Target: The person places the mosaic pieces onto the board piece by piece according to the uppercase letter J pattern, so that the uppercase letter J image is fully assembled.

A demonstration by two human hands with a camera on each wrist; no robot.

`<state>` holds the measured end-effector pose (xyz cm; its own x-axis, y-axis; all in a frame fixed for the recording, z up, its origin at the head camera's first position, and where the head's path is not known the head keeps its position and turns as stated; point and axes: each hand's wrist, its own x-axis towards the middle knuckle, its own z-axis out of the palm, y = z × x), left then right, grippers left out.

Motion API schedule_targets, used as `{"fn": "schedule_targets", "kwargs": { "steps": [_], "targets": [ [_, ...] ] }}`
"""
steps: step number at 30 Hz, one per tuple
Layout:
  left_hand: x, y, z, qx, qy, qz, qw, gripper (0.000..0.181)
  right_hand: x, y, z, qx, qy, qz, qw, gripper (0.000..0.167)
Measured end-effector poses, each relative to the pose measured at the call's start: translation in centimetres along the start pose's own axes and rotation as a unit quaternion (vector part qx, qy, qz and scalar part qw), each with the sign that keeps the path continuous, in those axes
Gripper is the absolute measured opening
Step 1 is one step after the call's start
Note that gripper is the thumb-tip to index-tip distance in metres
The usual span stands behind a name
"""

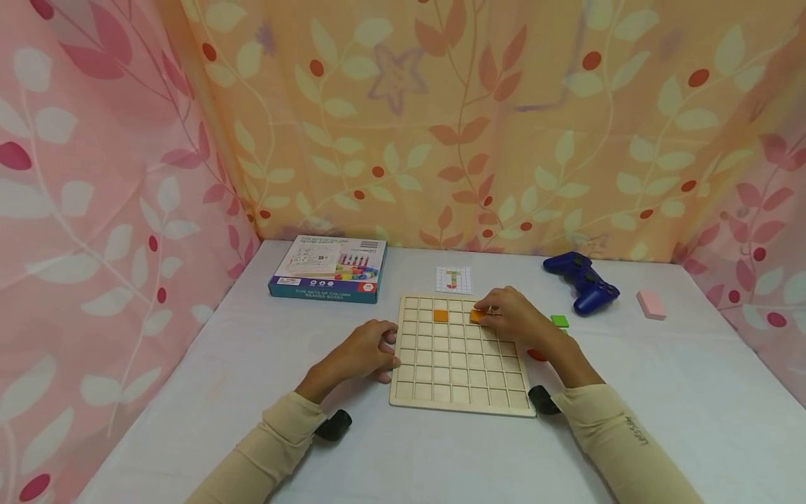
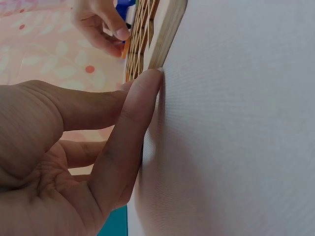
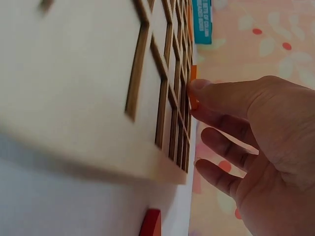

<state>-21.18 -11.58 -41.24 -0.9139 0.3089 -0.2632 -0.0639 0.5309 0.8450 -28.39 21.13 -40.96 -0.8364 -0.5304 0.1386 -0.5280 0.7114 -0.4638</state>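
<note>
A square wooden grid board (image 1: 451, 374) lies flat on the white-covered table, with one orange tile (image 1: 441, 316) in a cell of its second row. My right hand (image 1: 513, 316) is over the board's far right part, pinching another orange tile (image 3: 193, 87) between thumb and finger at the grid surface. Its other fingers are spread apart. My left hand (image 1: 364, 351) rests against the board's left edge, thumb and fingertips touching the side, fingers loosely bent. A small card (image 1: 453, 280) with a coloured pattern on a grid lies behind the board.
Green tiles (image 1: 559, 321) and a red piece (image 1: 537, 355) lie right of the board, partly hidden by my arm. A boxed bead set (image 1: 327, 269) is at back left. A blue game controller (image 1: 582, 283) and a pink block (image 1: 651, 305) sit at right. Patterned curtains enclose the table.
</note>
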Motion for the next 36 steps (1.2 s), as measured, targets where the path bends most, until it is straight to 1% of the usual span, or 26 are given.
{"fn": "schedule_targets", "kwargs": {
  "steps": [6,13,16,23,27,29,32,36],
  "targets": [
    [0.0,0.0,0.0,0.004,0.0,0.006,1.0,0.064,0.5,-0.4,0.3,0.0,-0.006,-0.01,0.9999,0.028],
    [0.0,0.0,0.0,-0.001,-0.001,0.004,1.0,0.064,1.2,-0.6,0.6,-0.012,-0.02,0.019,0.9995,0.031],
    [0.0,0.0,0.0,-0.005,-0.002,0.001,1.0,0.065,1.3,-0.6,0.6,-0.016,-0.021,0.02,0.9994,0.031],
    [-0.1,0.0,0.1,-0.004,0.0,0.002,1.0,0.065,0.3,-1.0,-0.1,0.03,-0.018,0.048,0.9983,0.033],
    [-0.2,0.1,0.1,0.0,0.001,0.002,1.0,0.065,-0.2,-0.6,-0.8,0.029,-0.008,0.059,0.9978,0.032],
    [-0.2,0.1,0.1,0.0,0.001,0.001,1.0,0.065,-0.5,-0.3,-1.1,0.027,-0.005,0.071,0.9971,0.033],
    [-0.2,0.3,0.0,0.001,0.001,0.0,1.0,0.065,-1.1,0.2,-1.8,0.03,-0.002,0.091,0.9954,0.035],
    [-0.2,0.3,0.1,0.001,0.001,-0.001,1.0,0.065,-2.0,1.3,-2.8,0.031,0.004,0.104,0.9941,0.036]
  ]
}}
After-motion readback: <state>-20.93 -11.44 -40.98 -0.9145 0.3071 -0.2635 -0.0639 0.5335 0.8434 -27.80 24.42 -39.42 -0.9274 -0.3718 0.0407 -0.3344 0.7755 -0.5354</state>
